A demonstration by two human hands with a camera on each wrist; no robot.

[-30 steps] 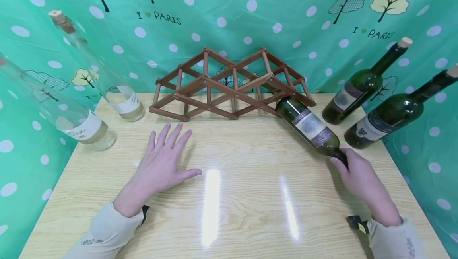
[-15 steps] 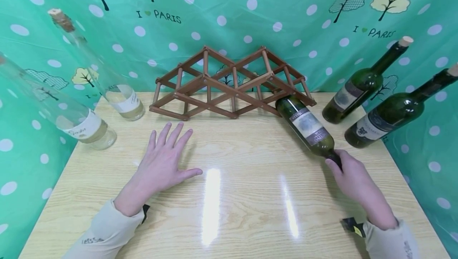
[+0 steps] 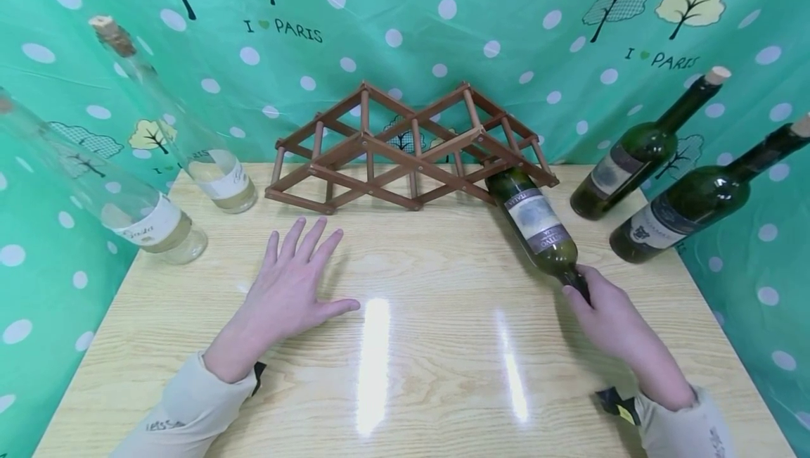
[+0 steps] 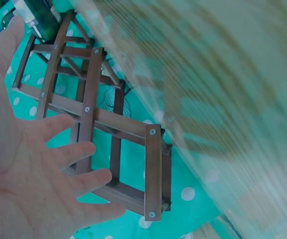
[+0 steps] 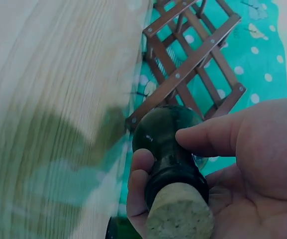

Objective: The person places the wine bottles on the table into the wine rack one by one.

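My right hand (image 3: 610, 314) grips a dark green wine bottle (image 3: 538, 222) by its neck, thumb on one side and fingers curled round the other. A cork (image 5: 180, 214) plugs that neck in the right wrist view. The bottle lies tilted, its base inside the right lower opening of a brown wooden wine rack (image 3: 418, 162), its neck toward me. My left hand (image 3: 291, 285) is spread with straight fingers over the table, in front of the rack's left part, and holds nothing. In the left wrist view its fingers appear before the rack.
Two corked green bottles, one farther back (image 3: 623, 169) and one nearer (image 3: 683, 212), stand at the right. Two clear corked bottles, one at the back (image 3: 218, 176) and one nearer (image 3: 152, 226), stand at the left. A green dotted curtain (image 3: 392, 8) hangs behind the wooden table (image 3: 430, 345).
My right hand has swung the bottle's neck to the left, so the bottle points more straight into the rack. Its base stays in the opening. My left hand has stayed in place.
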